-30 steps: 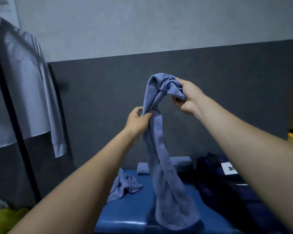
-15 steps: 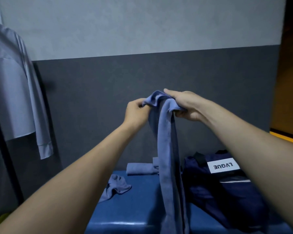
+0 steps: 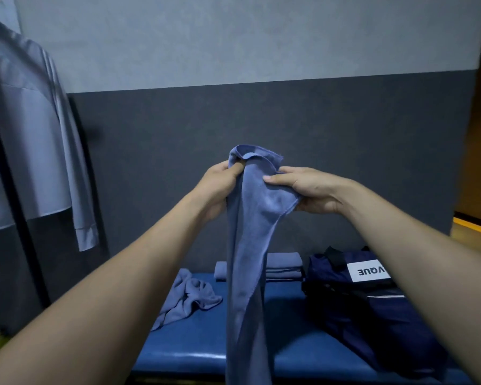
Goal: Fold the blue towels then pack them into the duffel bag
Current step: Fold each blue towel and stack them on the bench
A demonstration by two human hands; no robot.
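I have the blue towel point(image 3: 247, 245) held up in front of me, well above the blue padded counter point(image 3: 206, 343), so that its length hangs free and I can find an edge to fold along. My left hand point(image 3: 220, 182) grips the bunched top hem, thumb tucked into the cloth. My right hand point(image 3: 308, 190) pinches the neighbouring part of the same hem, thumb on the front and fingers curled behind. The two hands sit close together, so the towel hangs as a narrow twisted rope, not a flat sheet; I judge I need to draw the hands apart to open it before any fold.

Below, a crumpled towel point(image 3: 189, 298) lies on the counter to the left, not yet folded. A folded stack of towels point(image 3: 283, 266) rests at the back by the wall, just beside the navy duffel bag point(image 3: 358, 301), handy for packing. The bag's white label faces me upside down. A grey shirt point(image 3: 39, 134) hangs at far left.
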